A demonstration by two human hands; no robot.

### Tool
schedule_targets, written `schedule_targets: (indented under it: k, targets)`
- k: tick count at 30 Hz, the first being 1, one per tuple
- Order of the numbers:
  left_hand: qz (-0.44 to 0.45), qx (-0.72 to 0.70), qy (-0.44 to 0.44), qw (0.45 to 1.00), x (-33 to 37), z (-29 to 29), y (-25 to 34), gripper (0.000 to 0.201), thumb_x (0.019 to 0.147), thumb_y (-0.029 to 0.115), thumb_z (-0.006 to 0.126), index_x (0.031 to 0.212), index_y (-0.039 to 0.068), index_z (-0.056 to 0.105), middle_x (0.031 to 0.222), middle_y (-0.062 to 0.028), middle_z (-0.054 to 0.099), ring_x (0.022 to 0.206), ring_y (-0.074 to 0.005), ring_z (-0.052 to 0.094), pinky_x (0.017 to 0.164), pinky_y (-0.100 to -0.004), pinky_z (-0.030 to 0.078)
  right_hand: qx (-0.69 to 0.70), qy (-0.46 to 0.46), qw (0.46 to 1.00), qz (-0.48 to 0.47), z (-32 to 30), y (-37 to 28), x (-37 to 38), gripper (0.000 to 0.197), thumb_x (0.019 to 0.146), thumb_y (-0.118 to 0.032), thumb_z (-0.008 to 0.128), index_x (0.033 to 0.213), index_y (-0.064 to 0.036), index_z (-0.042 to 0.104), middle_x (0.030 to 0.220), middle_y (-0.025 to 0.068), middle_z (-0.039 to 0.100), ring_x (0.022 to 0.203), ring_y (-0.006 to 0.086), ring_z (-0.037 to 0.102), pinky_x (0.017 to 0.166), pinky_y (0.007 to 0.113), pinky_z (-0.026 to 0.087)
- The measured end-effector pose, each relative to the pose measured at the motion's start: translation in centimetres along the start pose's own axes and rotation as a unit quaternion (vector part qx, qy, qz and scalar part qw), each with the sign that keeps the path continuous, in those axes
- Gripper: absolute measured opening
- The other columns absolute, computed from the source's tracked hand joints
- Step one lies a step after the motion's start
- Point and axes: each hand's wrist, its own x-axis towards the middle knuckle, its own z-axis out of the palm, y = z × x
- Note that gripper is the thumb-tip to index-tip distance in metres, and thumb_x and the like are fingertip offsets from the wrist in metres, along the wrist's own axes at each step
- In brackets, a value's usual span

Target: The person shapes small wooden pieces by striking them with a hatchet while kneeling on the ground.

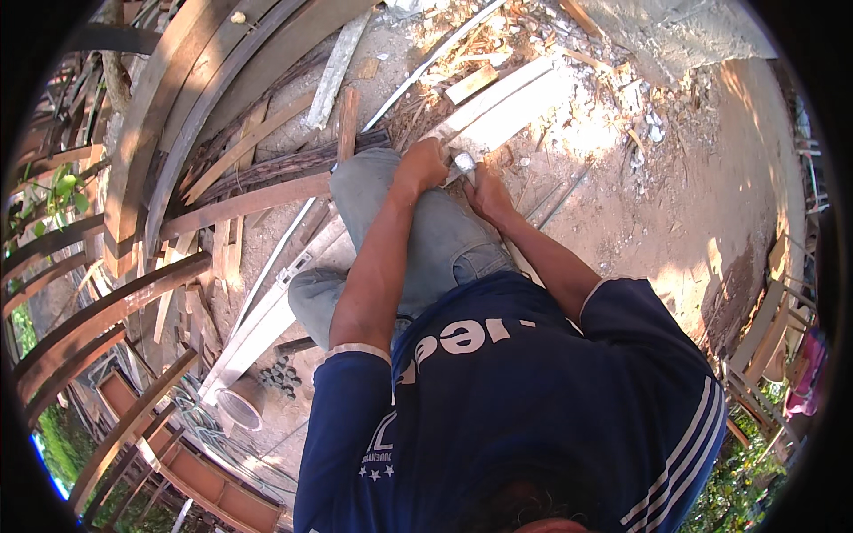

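My left hand (425,165) is closed at the edge of a long pale board (487,108); whatever is inside its fingers is hidden. Just to the right, my right hand (490,194) grips a tool with a short shiny metal head (465,162), which looks like a hammer. That head sits close to my left hand, over the board. The board slants from the sunlit far side toward my bent leg (418,222). Another pale wooden length (258,333), with a slot cut in it, shows on the near left side of my knee.
Curved and straight timbers (178,115) are stacked at the left. A small wooden block (472,84) and shavings lie beyond the board. A round bucket-like container (240,407) stands at the lower left beside dark small pieces (280,377). Sandy ground (657,213) spreads to the right.
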Motion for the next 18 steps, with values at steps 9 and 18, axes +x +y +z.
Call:
schedule_targets:
  k: [9,18]
  targets:
    - [0.016,0.071,-0.032,0.997,0.0,0.1,0.7,0.026,0.068,0.011,0.075,0.087,-0.001,0.063,0.091,-0.0251,0.068,0.092,-0.0389,0.067,0.08,-0.0434,0.053,0.048,0.031,0.998,-0.036,-0.5,0.1,-0.4,0.035,0.09,-0.021,0.064,0.11,0.0059,0.055,0.074,0.028,0.064,0.069,0.0455,0.064,0.062,0.05,0.049]
    - [0.008,0.079,-0.047,0.996,-0.3,-0.3,1.2,0.027,0.07,0.012,0.071,0.093,-0.002,0.069,0.099,-0.0284,0.068,0.099,-0.0411,0.066,0.087,-0.0452,0.053,0.009,0.006,1.0,-0.024,-1.0,-0.7,-0.2,0.038,0.088,-0.022,0.064,0.11,0.0072,0.054,0.077,0.0297,0.064,0.073,0.0479,0.065,0.064,0.051,0.052]
